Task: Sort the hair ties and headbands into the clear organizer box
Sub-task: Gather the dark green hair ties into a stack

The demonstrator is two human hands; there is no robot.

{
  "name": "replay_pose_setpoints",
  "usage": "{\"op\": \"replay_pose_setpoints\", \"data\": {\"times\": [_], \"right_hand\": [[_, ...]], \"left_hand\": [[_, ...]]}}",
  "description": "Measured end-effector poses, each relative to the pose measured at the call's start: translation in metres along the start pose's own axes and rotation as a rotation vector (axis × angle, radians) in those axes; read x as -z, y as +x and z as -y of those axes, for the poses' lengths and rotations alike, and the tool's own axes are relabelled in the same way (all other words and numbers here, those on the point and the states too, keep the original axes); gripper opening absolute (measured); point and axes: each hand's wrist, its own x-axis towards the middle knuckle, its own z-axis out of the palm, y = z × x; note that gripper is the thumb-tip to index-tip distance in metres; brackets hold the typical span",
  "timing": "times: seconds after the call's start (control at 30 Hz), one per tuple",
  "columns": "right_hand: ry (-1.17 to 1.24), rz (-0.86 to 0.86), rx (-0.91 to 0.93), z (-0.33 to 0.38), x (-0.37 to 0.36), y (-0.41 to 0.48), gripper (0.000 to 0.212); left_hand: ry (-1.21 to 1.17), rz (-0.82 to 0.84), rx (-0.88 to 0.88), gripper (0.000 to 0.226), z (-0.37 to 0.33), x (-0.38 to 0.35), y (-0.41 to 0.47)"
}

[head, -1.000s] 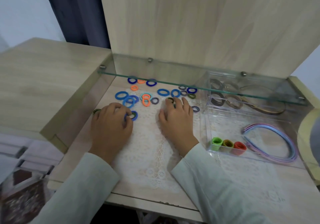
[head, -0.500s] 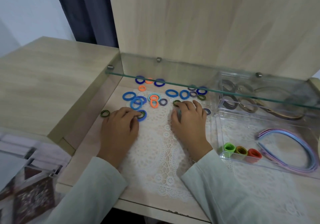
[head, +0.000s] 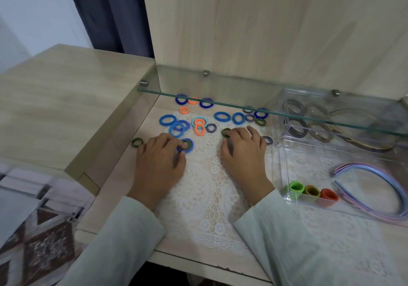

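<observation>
Head view, glass shelf (head: pixel 231 87) over far hair ties (head: pixel 216 116), organizer box (head: pixel 281 164) right

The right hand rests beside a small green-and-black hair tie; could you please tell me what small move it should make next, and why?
Probably pinch the green-and-black hair tie with the right hand: its fingers touch the tie, they lie flat and hold nothing, and the clear organizer box sits just to that hand's right.
</observation>
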Motion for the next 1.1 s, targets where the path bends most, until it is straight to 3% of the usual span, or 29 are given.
{"op": "replay_pose_setpoints", "data": {"times": [0.2,0.43,0.77,1.1], "right_hand": [[0.009,0.042,-0.002,0.0001,0.0024,-0.0005,0.031],[0.013,0.058,-0.001,0.0,0.0042,-0.0011,0.032],[-0.001,-0.024,0.038,-0.0016,0.0003,-0.0015,0.021],[-0.031,-0.09,0.117,-0.005,-0.0033,-0.0005,0.011]], "left_hand": [[0.066,0.049,-0.012,0.027,-0.0024,0.0003,0.0003],[0.034,0.055,-0.005,0.021,-0.0011,0.0004,0.0006],[-0.027,0.056,-0.008,0.031,-0.0002,-0.0002,0.0004],[-0.139,-0.032,-0.079,0.018,-0.0031,0.0055,0.0013]]}}
